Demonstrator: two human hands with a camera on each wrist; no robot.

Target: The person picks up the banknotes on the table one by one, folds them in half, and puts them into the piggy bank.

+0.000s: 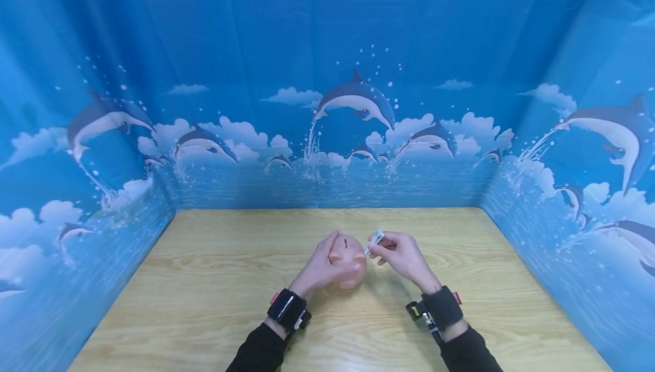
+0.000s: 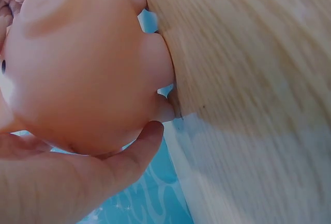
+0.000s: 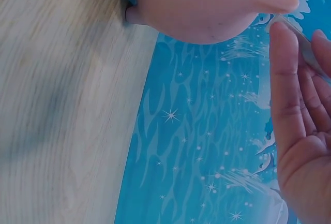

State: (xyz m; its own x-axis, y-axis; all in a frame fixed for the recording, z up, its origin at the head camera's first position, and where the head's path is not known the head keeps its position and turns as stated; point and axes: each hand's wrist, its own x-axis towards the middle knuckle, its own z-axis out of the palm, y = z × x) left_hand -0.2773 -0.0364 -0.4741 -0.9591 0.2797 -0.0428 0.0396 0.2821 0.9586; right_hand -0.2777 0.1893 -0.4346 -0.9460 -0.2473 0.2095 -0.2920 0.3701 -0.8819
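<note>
A pink piggy bank point(image 1: 350, 279) with a dark coin slot in its top stands on the table. My left hand point(image 1: 318, 269) grips it from the left side, thumb across the front. In the left wrist view the snout and feet of the piggy bank point(image 2: 98, 79) show, with the thumb along its side. On the other side, my right hand point(image 1: 405, 256) pinches a small flat white strip point(image 1: 377, 237) between thumb and fingers. The strip's lower end is close to the piggy bank's right side; whether they touch I cannot tell. Its kind is too small to make out.
Under both hands lies a wood-grain table point(image 1: 225, 281). A blue curtain point(image 1: 266, 31) printed with dolphins and clouds encloses its back and both sides. Black bands with small devices point(image 1: 289, 309) circle both wrists.
</note>
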